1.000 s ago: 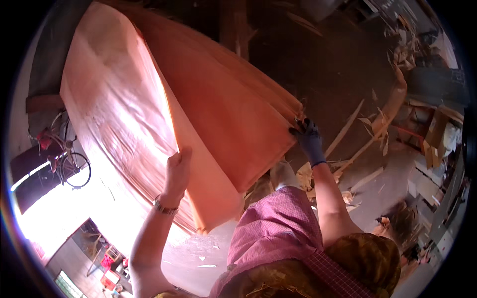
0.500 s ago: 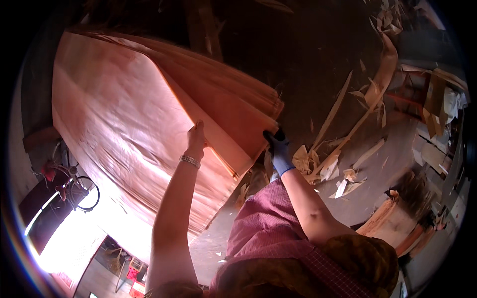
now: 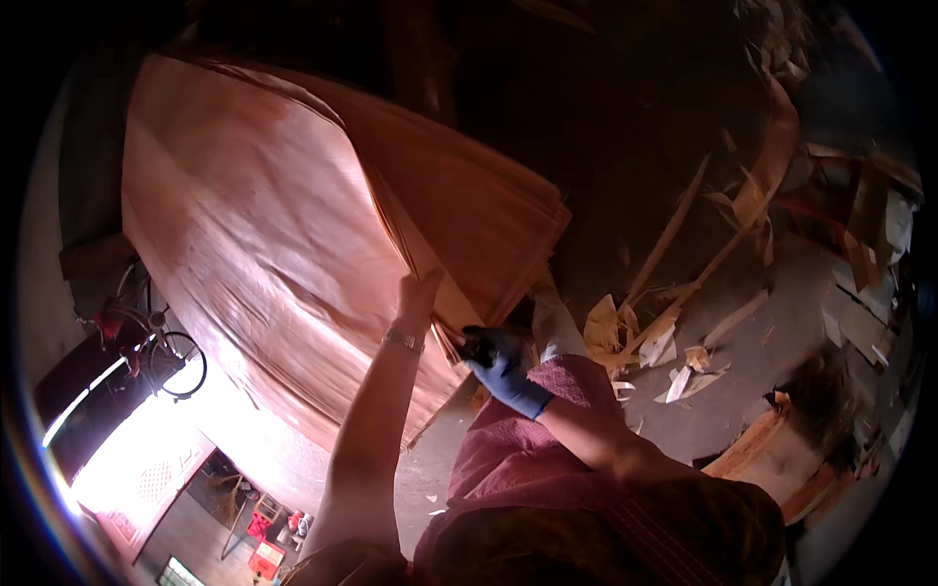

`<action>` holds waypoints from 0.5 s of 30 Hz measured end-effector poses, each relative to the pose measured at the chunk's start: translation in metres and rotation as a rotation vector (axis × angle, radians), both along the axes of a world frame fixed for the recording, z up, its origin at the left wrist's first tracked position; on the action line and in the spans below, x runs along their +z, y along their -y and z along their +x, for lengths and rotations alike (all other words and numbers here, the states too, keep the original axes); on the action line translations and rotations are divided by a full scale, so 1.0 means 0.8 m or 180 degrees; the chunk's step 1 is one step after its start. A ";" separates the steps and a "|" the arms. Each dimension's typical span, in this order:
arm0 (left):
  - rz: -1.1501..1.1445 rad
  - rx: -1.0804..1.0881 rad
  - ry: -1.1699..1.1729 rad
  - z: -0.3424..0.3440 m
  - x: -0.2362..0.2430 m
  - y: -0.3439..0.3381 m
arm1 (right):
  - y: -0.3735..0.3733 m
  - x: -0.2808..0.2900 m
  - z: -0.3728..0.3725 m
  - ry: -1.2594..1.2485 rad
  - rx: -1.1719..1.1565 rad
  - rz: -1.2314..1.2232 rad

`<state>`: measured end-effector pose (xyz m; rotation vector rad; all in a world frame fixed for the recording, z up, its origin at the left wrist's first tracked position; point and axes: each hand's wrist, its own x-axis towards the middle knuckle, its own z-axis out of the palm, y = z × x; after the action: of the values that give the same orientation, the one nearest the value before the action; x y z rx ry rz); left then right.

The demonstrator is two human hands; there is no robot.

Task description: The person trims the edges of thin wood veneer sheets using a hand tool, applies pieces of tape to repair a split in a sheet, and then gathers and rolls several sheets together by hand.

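A large stack of thin reddish-brown wood veneer sheets lies in front of me, its upper sheets lifted and folded toward the left. More veneer lies flat beneath, its layered edges showing at the right. My left hand, bare and with a metal band on its wrist, is closed on the raised edge of the upper sheets. Close beside it, my right hand in a blue and black glove grips the near corner of these sheets. Its fingertips are partly hidden in shadow.
Torn veneer strips litter the floor at the right. Beyond them stand boards and scraps, with a pale wood piece nearer to me. A bicycle is at the left, near a bright doorway. Red items sit at lower left.
My right hand has moved left and nearer to me, from the sheets' right edge to the near corner beside my left hand. My left hand has shifted slightly right and nearer.
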<state>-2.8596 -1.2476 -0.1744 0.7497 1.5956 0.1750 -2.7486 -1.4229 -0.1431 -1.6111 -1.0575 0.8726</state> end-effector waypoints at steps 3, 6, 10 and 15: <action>0.0098 0.0157 -0.0197 -0.054 0.022 0.018 | 0.000 0.020 -0.006 0.0029 0.0790 0.0025; 0.0062 0.0183 -0.0188 -0.109 0.102 0.034 | 0.007 0.046 0.009 -0.0116 0.1435 0.0437; 0.0414 0.0461 -0.0206 -0.211 0.208 0.084 | 0.040 0.026 0.016 0.0160 0.1532 0.0197; 0.0286 0.0972 -0.0274 -0.310 0.297 0.132 | 0.037 0.013 0.010 0.0205 0.1695 0.0032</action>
<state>-3.1079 -1.3531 0.0635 0.5845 1.7890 0.4436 -2.7406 -1.4526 -0.1324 -1.3718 -1.5713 1.1616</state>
